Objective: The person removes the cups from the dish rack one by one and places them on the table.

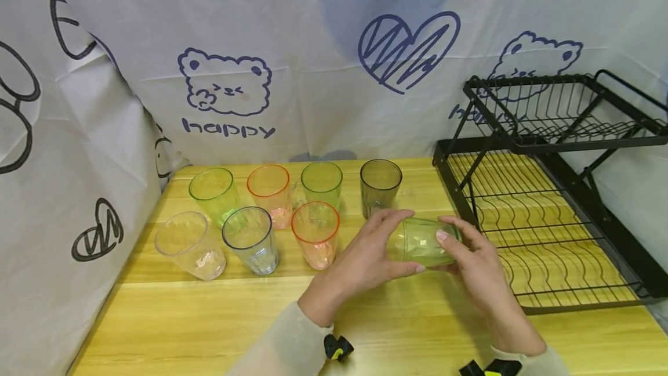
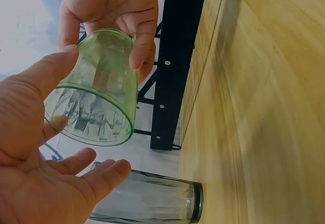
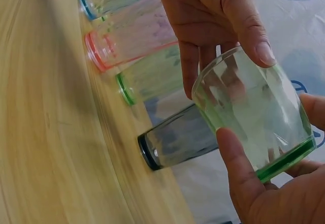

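Observation:
A green-tinted drinking glass [image 1: 425,241] is held on its side above the table, mouth toward the left hand. The right hand [image 1: 477,263] grips the base end, its thumb on the near side and fingers around the back. At the mouth end, the left hand [image 1: 360,254] has its fingers and thumb spread around the rim. In the left wrist view the left thumb [image 2: 58,71] touches the glass's side, while other fingers [image 2: 109,178] extend straight below the rim. Nearest beyond the left hand stands an upright dark grey glass [image 1: 380,187].
Several upright glasses stand in two rows at left, including a clear one [image 1: 190,245], a blue one [image 1: 253,242] and a red-rimmed one [image 1: 315,237]. A black two-tier dish rack [image 1: 543,225] occupies the right side. Behind hangs a white printed cloth [image 1: 313,91].

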